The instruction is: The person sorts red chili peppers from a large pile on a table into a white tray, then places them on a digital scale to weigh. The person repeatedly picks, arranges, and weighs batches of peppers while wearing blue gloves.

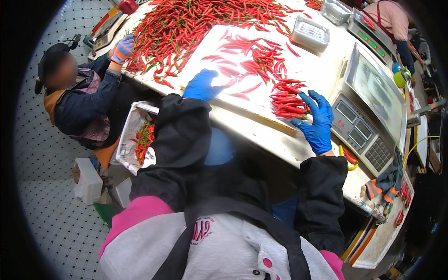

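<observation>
Both my hands wear blue gloves. My left hand (202, 85) is at the near left edge of a white board (213, 45), thumb and fingers apart, beside loose red chili peppers (229, 71) that look blurred. My right hand (316, 117) is spread at the board's right side, its fingers around the stem ends of a row of chili peppers (288, 99) lying side by side. I see nothing gripped in either hand. A looser cluster of chilies (264, 61) adjoins the row on its far side.
A large chili heap (168, 31) covers the table's far left, where a co-worker's gloved hand (122, 49) rests. Clear plastic trays (310, 34) stand beyond the board. To the right are a digital scale (357, 122) and work gloves (385, 180). A lined crate (122, 147) stands lower left.
</observation>
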The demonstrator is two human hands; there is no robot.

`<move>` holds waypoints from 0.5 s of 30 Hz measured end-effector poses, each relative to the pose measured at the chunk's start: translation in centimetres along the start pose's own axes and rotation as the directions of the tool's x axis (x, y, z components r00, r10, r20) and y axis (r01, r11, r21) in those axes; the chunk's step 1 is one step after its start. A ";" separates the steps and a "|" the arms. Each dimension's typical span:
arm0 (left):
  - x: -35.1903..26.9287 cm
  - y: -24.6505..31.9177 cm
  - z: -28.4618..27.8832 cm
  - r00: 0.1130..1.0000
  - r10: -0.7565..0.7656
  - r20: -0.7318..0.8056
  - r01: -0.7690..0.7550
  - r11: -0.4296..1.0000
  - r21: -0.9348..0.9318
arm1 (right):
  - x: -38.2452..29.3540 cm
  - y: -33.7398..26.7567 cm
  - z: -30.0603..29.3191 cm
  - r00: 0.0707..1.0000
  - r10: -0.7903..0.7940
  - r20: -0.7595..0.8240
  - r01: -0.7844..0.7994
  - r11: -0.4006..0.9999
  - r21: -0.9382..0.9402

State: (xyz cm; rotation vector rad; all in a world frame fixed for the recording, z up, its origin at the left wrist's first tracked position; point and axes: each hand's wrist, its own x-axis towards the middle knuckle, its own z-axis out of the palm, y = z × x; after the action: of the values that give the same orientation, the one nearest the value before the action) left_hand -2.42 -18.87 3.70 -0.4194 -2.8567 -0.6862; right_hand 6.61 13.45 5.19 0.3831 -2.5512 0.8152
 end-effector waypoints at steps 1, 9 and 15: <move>0.1 -0.3 0.1 0.998 0.018 0.059 -0.017 1.000 -0.021 | 0.1 0.1 0.3 0.999 0.042 -0.020 -0.042 0.998 -0.040; 2.2 -0.4 0.8 0.964 -0.021 0.264 -0.012 0.992 0.124 | -0.2 1.6 0.9 0.985 0.123 -0.124 -0.126 0.992 -0.020; 4.2 -3.8 0.1 0.994 0.029 0.103 -0.015 0.991 -0.136 | 0.0 1.9 0.4 0.967 0.165 -0.195 -0.138 0.980 0.145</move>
State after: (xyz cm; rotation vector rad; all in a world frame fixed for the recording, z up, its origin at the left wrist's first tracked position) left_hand -7.54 -21.13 2.98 -0.5205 -2.9086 -0.8820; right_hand 5.78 14.69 3.92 0.1335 -2.3620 1.0250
